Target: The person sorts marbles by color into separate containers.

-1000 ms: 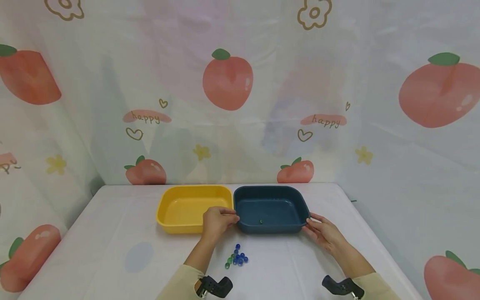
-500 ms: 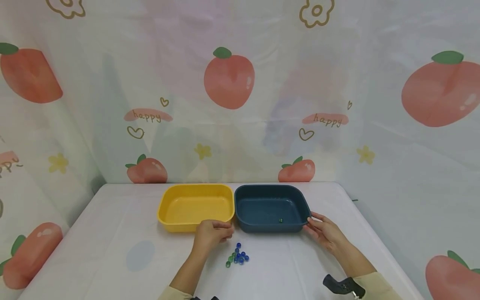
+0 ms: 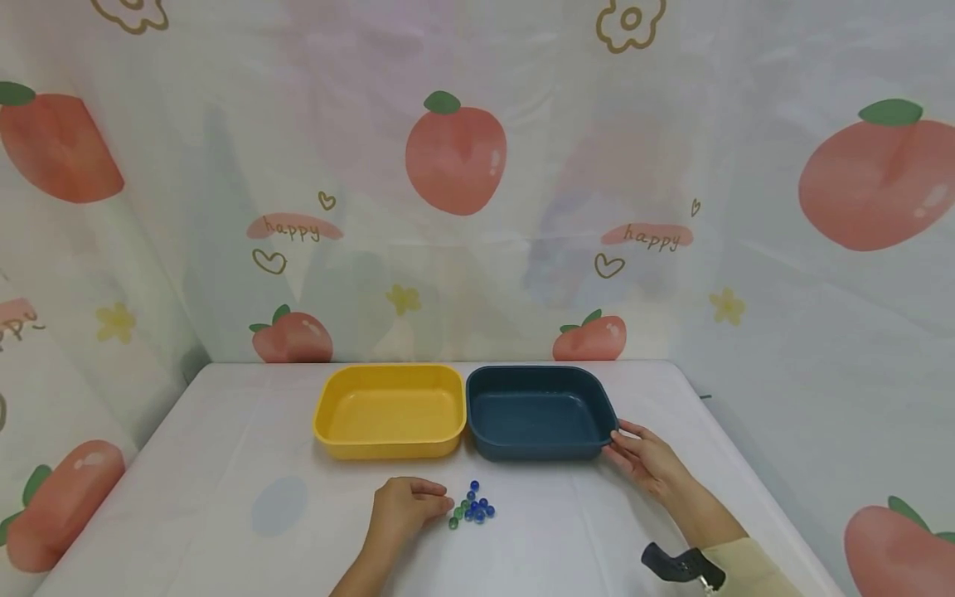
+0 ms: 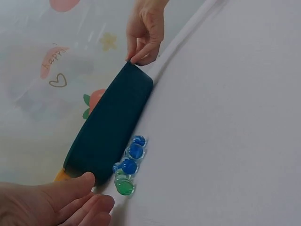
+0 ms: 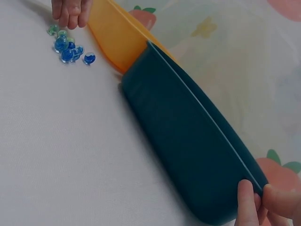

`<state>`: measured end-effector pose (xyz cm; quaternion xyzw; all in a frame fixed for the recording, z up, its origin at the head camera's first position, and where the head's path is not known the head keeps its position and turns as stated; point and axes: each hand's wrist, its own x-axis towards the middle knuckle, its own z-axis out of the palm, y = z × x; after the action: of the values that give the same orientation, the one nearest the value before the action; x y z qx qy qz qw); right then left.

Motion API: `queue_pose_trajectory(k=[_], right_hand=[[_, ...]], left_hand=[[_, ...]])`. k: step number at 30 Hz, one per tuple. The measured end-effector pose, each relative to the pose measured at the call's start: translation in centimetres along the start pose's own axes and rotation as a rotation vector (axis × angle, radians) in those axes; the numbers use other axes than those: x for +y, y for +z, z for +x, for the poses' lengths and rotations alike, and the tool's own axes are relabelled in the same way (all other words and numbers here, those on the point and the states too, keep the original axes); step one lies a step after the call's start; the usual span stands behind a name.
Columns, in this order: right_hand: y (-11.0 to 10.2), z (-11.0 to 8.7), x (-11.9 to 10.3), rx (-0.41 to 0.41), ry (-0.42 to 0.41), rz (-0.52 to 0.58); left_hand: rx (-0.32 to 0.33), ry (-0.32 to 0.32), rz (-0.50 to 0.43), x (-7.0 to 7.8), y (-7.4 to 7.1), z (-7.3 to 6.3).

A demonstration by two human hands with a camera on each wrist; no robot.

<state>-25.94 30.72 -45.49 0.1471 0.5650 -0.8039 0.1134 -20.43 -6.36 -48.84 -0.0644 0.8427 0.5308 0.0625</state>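
Noted since the earlier frame: left hand (image 3: 406,507) lowered from the yellow tray (image 3: 395,450) to just beside the blue and green glass marbles (image 3: 475,507) on the desk (image 3: 567,531), fingers parted from thumb, holding nothing. Found right hand (image 3: 647,464) pinching the navy tray (image 3: 540,452) by its rim. Could scatter marbles by nudging, or tip that tray by pressing down.

A yellow tray (image 3: 390,414) and a dark teal tray (image 3: 540,450) are showing plain before a printed backdrop (image 3: 477,265)
Blue marbles (image 4: 135,151) and green marbles (image 4: 125,187) are looking glassy; the white tablecloth (image 3: 186,473) is carrying a pale blue blotch (image 3: 278,506); the backdrop is wearing coral peaches (image 3: 455,162) with green leaves (image 3: 443,102), yellow flowers (image 3: 403,299), gold hearts (image 3: 269,262) and "happy" on pink strokes (image 3: 294,226); a sleeve (image 3: 748,568) is showing beige, a wrist mount (image 3: 681,567) black
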Motion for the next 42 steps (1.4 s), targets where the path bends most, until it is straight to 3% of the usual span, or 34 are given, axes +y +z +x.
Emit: queue_pose_trajectory(k=[10,16,24,29,33,42], right_hand=[[-0.1,0.2,0.1,0.0,-0.003,0.006],[-0.3,0.2,0.3,-0.004,-0.006,0.003],[-0.1,0.1,0.3,-0.007,-0.006,0.01],[0.0,0.1,0.2,-0.018,-0.009,0.006],[0.0,0.1,0.2,-0.019,-0.006,0.009],[0.0,0.0,0.1,-0.011,-0.006,0.013]], left_hand=[[0.025,0.031,0.054,-0.5,1.1,-1.1],[0.069,0.052,0.153,0.0,1.9,-1.5],[0.142,0.159,0.263,0.2,2.5,-2.1],[0.141,0.147,0.232,0.1,2.4,-2.0],[0.118,0.108,0.179,-0.2,2.2,-1.7],[0.058,0.09,0.052,-0.8,1.5,-1.1]])
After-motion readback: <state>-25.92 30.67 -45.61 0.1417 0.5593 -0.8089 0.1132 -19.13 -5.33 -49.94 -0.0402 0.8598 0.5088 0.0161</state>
